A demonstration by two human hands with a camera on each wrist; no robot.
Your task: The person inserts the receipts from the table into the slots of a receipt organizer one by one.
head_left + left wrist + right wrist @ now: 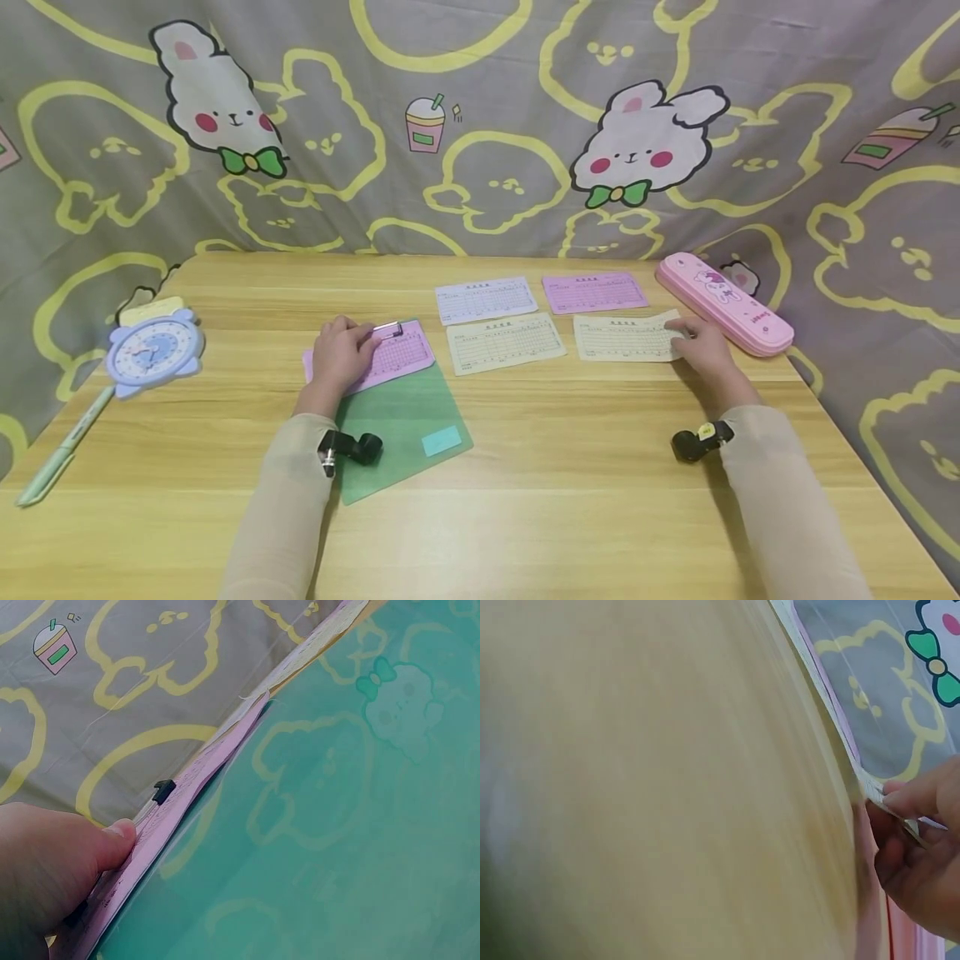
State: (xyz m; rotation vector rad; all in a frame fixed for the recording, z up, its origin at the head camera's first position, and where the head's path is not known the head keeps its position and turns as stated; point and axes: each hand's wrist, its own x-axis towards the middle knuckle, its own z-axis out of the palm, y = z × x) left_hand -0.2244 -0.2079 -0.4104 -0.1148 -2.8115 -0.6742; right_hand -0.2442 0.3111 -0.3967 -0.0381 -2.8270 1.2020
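Observation:
A green see-through clipboard (397, 417) lies at the middle left in the head view, with a pink printed form (401, 360) across its top under a metal clip (387, 329). My left hand (341, 354) grips the clipboard's top edge beside the clip; the left wrist view shows its thumb (116, 844) against the clip. On the right, my right hand (705, 354) pinches the right edge of a pale yellow form (622, 337), whose corner is lifted and bent. In the right wrist view, thumb and fingers close on the paper (874, 787).
Another pale yellow form (506, 343), a white form (486, 300) and a pink form (595, 292) lie between the hands. A pink pencil case (723, 304) stands at the back right. A blue toy clock (153, 352) and a green pen (66, 450) lie far left. A patterned curtain (480, 108) hangs behind.

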